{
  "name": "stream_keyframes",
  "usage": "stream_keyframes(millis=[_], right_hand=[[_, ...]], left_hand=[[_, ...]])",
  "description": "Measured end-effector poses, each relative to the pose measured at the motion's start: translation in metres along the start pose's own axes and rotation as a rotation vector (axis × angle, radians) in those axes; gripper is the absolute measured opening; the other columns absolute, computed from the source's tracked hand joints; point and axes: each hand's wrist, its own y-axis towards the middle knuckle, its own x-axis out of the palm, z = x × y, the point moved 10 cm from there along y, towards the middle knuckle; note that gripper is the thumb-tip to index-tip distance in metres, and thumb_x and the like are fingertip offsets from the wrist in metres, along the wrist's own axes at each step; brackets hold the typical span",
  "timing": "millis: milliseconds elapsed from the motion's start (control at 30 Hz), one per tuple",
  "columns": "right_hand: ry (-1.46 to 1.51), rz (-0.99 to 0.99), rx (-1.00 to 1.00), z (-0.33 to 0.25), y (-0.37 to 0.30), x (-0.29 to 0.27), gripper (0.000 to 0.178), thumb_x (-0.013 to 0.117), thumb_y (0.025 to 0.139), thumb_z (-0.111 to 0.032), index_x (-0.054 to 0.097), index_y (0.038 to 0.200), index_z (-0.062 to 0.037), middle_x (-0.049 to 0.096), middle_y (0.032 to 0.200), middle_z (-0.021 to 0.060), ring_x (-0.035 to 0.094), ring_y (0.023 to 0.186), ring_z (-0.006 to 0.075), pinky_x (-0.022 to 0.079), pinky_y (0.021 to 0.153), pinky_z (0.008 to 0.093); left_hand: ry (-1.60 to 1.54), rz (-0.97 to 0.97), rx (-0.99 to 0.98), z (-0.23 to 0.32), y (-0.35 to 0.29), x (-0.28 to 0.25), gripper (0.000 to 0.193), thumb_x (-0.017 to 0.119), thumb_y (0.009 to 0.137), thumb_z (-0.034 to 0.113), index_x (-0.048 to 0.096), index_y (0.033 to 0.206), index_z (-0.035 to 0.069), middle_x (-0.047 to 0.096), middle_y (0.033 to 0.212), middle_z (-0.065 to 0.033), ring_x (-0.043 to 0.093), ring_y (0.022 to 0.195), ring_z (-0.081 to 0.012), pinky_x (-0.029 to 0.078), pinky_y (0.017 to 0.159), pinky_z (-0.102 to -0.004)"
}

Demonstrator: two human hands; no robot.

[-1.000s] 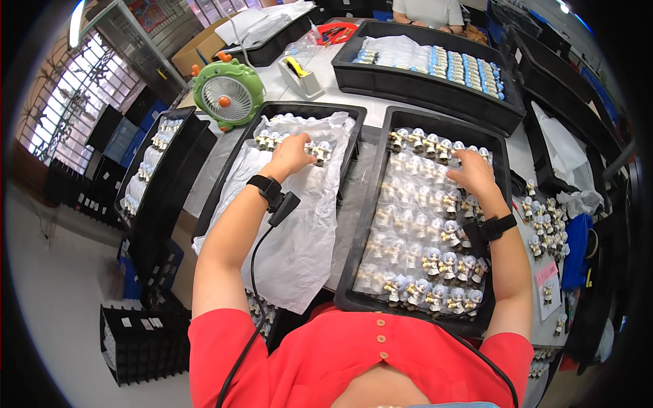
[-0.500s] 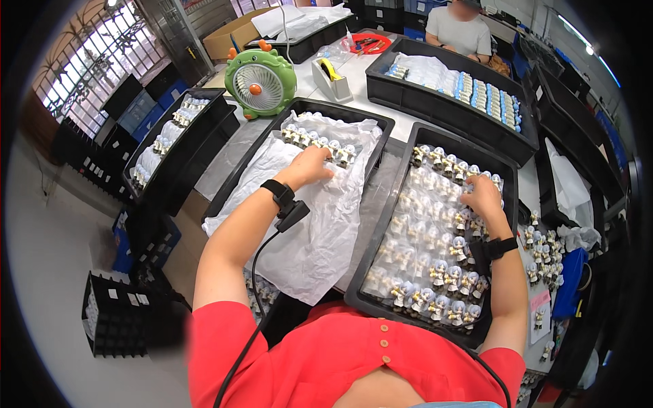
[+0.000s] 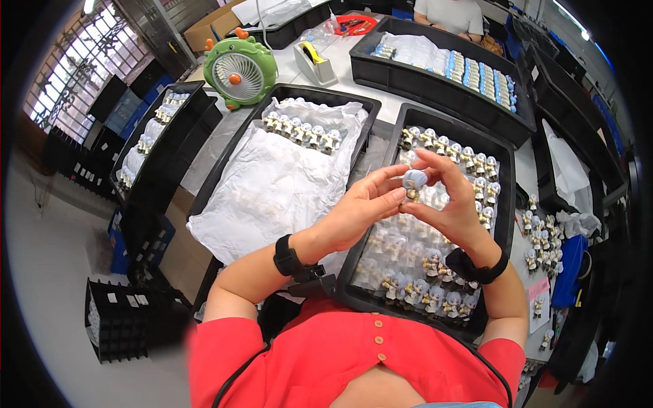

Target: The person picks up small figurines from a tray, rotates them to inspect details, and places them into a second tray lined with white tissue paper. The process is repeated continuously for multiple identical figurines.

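Note:
Between my two hands is a small figurine [image 3: 413, 180] with pale blue-grey hair, raised over the right-hand black tray [image 3: 508, 217]. My left hand [image 3: 364, 207] grips it from the left, thumb and fingers closed against it. From the other side, my right hand [image 3: 452, 204] pinches it with thumb and fingertips. Below, rows of similar figurines [image 3: 435, 299] lie in that tray, partly under clear plastic; my hands hide some of them. In the left tray [image 3: 371, 112], one row of figurines [image 3: 299, 130] sits at the far end above crumpled white paper [image 3: 272, 183].
A green fan [image 3: 239, 71] and a tape dispenser [image 3: 315, 64] stand behind the left tray. Another black tray [image 3: 442, 80] holds blue-and-white figurines at the back, with a person [image 3: 452, 15] beyond. Loose figurines [image 3: 544, 245] cluster at the right; a further tray [image 3: 160, 146] is at the left.
My left hand has come right from the left tray, and my right hand has moved left and nearer. They now meet around one figurine. The view has shifted slightly.

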Motion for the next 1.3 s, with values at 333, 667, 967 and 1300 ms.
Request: stream_keyframes(millis=[333, 667, 967, 1300], right_hand=[[0.008, -0.173, 0.017, 0.011, -0.002, 0.023, 0.079, 0.086, 0.060, -0.018, 0.048, 0.130, -0.0106, 0.053, 0.119, 0.0112, 0.056, 0.104, 0.0266, 0.049, 0.084, 0.0341], [-0.017, -0.190, 0.016, 0.018, -0.005, 0.033, 0.086, 0.083, 0.060, -0.009, 0.041, 0.135, -0.0092, 0.053, 0.125, 0.0116, 0.053, 0.112, 0.0300, 0.045, 0.093, 0.0378], [-0.043, -0.147, 0.027, 0.022, -0.007, 0.033, 0.089, 0.082, 0.061, -0.016, 0.037, 0.138, -0.0094, 0.055, 0.122, 0.0121, 0.055, 0.107, 0.0294, 0.045, 0.091, 0.0377], [0.025, -0.134, 0.070, 0.029, -0.008, 0.031, 0.090, 0.081, 0.062, -0.014, 0.035, 0.139, -0.0101, 0.056, 0.121, 0.0109, 0.054, 0.109, 0.0272, 0.045, 0.093, 0.0382]], left_hand=[[-0.109, 0.107, -0.024, -0.027, 0.006, -0.026, 0.046, 0.052, 0.096, 0.023, 0.037, 0.135, 0.004, 0.055, 0.121, -0.0104, 0.059, 0.108, -0.0206, 0.053, 0.084, -0.0331], [-0.121, 0.101, -0.025, -0.025, 0.006, -0.025, 0.050, 0.056, 0.094, 0.023, 0.035, 0.135, 0.003, 0.056, 0.121, -0.0128, 0.061, 0.106, -0.0261, 0.053, 0.086, -0.0361], [-0.213, 0.040, -0.047, -0.023, 0.007, -0.018, 0.050, 0.056, 0.094, 0.018, 0.033, 0.137, 0.005, 0.056, 0.121, -0.0130, 0.060, 0.107, -0.0259, 0.052, 0.088, -0.0358], [-0.318, -0.028, -0.024, -0.020, 0.009, -0.013, 0.046, 0.051, 0.096, 0.021, 0.034, 0.136, 0.005, 0.053, 0.126, -0.0117, 0.060, 0.108, -0.0260, 0.051, 0.089, -0.0364]])
